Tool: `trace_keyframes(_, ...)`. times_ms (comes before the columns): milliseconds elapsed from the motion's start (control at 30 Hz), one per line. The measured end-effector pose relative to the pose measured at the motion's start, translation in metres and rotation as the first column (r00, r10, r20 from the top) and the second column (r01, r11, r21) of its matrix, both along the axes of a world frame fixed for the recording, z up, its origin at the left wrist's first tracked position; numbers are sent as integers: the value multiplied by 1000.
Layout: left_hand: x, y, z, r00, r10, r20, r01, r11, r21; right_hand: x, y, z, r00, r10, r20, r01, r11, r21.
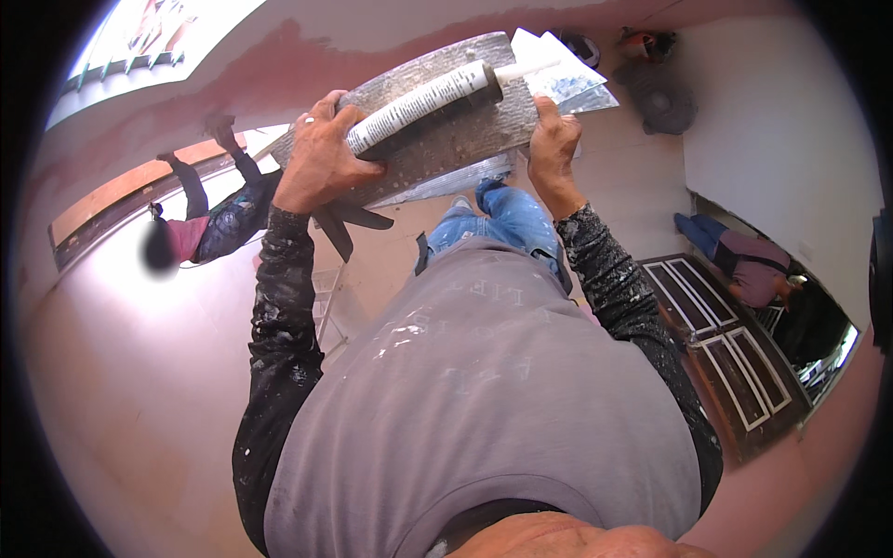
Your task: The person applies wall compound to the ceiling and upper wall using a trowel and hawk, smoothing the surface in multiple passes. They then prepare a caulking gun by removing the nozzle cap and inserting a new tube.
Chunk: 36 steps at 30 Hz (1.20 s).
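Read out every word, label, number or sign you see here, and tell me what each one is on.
Tube in front of the grey board: rows of tiny print, too small to read.
Grey shirt: faded, broken lettering, too worn to quote as whole words.
White sheets beyond the board: faint marks, too blurred to tell whether they are text.
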State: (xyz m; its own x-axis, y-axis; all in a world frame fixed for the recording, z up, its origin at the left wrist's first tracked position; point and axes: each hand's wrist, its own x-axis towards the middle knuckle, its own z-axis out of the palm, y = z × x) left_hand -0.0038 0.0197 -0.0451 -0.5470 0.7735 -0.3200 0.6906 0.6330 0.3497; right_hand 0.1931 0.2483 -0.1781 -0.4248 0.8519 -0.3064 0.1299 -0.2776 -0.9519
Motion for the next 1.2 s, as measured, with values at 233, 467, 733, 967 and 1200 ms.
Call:
trace_keyframes(233,4,3,-2,999,-15,-45,16,1000,22,3,5,-21,991,54,125,-115,824,555)
trace_keyframes(467,9,2,-2,984,-119,-130,131,987,92,10,14,-11,959,-10,282,-260,351,899)
trace_keyframes(733,17,-2,-6,995,-81,66,65,973,223,24,36,-6,953,300,52,-249,672,697)
trace_keyframes(967,14,19,13,990,-136,49,133,989,65,3,29,-18,987,-109,121,-83,301,950)
trace_keyframes(1200,35,24,14,993,-113,47,105,986,132,-16,11,-19,692,-270,-669,256,959,-122)
